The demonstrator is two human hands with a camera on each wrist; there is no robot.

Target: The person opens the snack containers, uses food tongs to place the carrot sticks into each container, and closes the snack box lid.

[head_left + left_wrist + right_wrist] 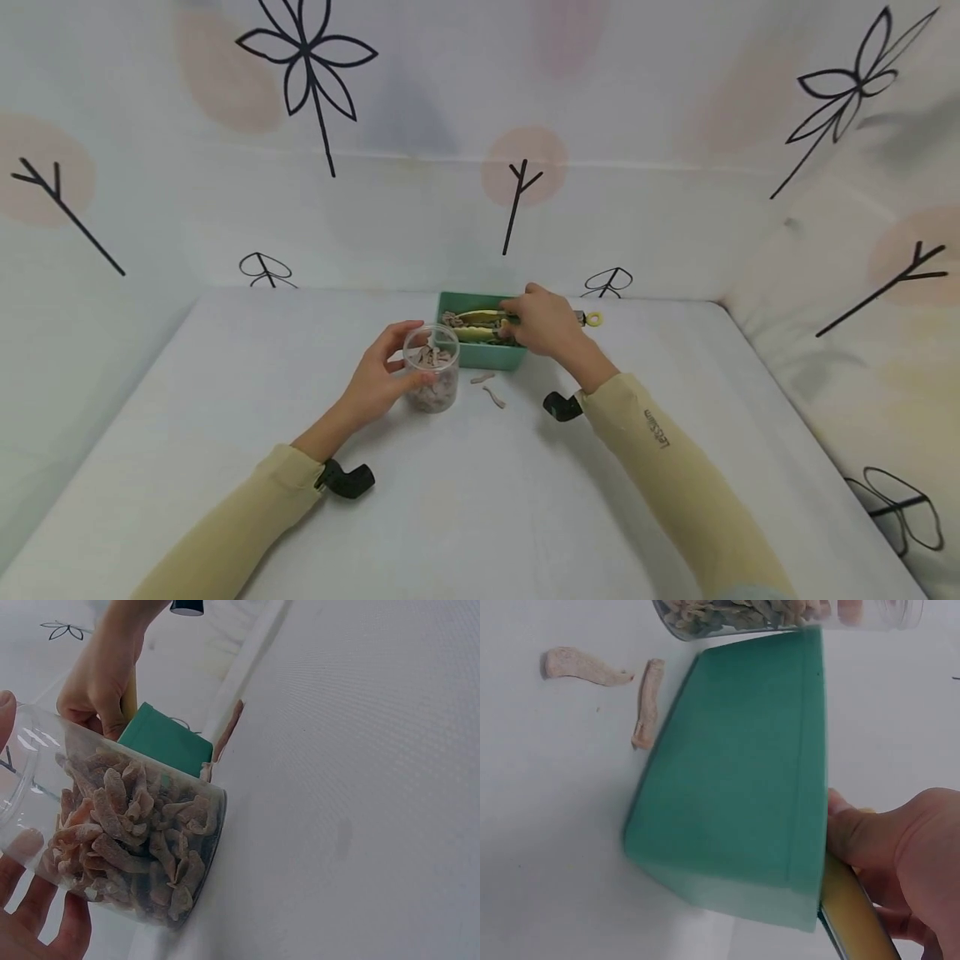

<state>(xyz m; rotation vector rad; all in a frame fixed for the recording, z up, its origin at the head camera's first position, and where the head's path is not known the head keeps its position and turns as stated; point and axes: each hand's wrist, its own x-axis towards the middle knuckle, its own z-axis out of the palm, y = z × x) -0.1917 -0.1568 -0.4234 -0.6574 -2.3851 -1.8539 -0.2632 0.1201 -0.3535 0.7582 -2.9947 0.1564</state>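
My left hand (377, 382) holds a clear plastic jar (442, 392), fingers and thumb around its sides. In the left wrist view, brownish dried strips (124, 840) fill much of the jar, and its mouth shows no lid. Just beyond stands a green rectangular box (487, 358). My right hand (546, 323) is over the box's right side, gripping a pair of yellow tongs (480, 317) whose tips lie inside the box, apart, by some similar strips (452, 319). The tongs' ring end (594, 319) sticks out past the hand. The box wall hides the tips in the right wrist view.
Two loose dried strips, one nearer (493, 397) and one closer to the box (482, 378), lie on the white table (465, 500). A patterned cloth (420, 208) hangs behind the table and along its sides.
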